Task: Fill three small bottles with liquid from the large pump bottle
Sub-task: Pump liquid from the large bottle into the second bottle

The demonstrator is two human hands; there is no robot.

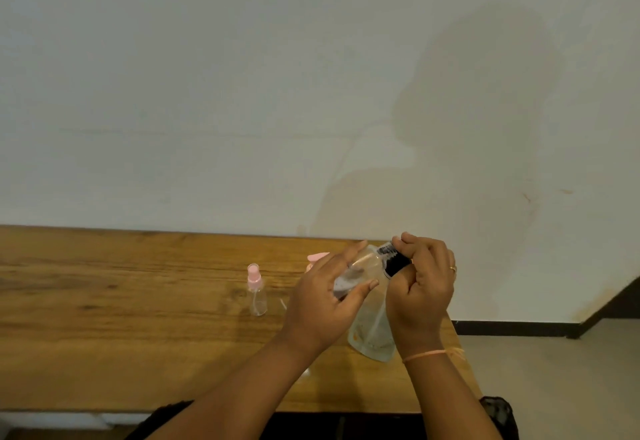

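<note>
Nearest, above the front part of the wooden table (104,335), 2 hands meet over a clear soft-looking container (372,335) that stands on the wood just below them; whether it is a pouch or a bottle I cannot tell. The left hand (322,304) wraps the body of a small clear bottle (363,264), thumb on the near side and fingers curled round the far side, holding it tilted with its neck up and to the right. The right hand (422,287) has its fingertips pinched round the black cap (396,264) on that neck. The step looks like unscrewing the cap so the bottle can be filled. To do it well, the left hand should grip the body firmly without squashing it, the right should turn the cap only, and the neck is better brought upright before the cap comes free, so nothing inside spills.

Farther back, to the left, 1 small clear spray bottle (257,295) with a pink top stands upright on the table, apart from the hands. Behind the left hand peeks 1 pink pump head (318,257), probably the large pump bottle, its body hidden. So I count 2 small bottles, 1 held and 1 standing; a 3rd is not in view. Caps: 1 black, 1 pink
</note>
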